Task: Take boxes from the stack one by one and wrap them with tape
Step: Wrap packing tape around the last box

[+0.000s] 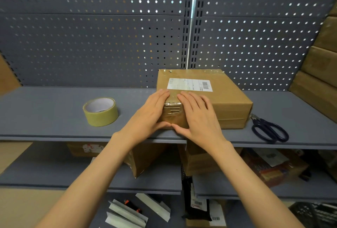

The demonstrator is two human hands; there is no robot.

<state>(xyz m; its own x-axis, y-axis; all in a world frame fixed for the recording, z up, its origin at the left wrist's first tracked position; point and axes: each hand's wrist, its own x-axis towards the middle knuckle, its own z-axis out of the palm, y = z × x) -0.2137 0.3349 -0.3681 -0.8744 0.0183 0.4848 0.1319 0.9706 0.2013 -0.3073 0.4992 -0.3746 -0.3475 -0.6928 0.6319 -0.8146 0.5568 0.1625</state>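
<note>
While both hands press flat on its near left corner, a brown cardboard box [215, 100] sits on a grey shelf [45, 111], close to the front edge and right of centre. The left hand [155, 111] and right hand [198, 114] lie side by side, fingers straight over the top and thumbs meeting low on the front face; neither grip clenches anything, they only press. Between them a strip of clear tape [172, 108] wraps over the edge, glossy and wrinkled.

To do this step well, I judge the palms should slide outward from the centre, pushing the creases flat and rubbing the tape ends firmly onto the card so they bond.

The box is low and squarish, matte, with a white printed label [189, 84] on top. Left of it, well apart, a roll of yellowish tape [100, 112] stands on its flat side, white core showing. Just beside the box's right end lie dark-handled scissors [268, 129]. More brown boxes [321, 63] are stacked at the far right. Behind is a grey perforated metal panel [91, 36].
</note>
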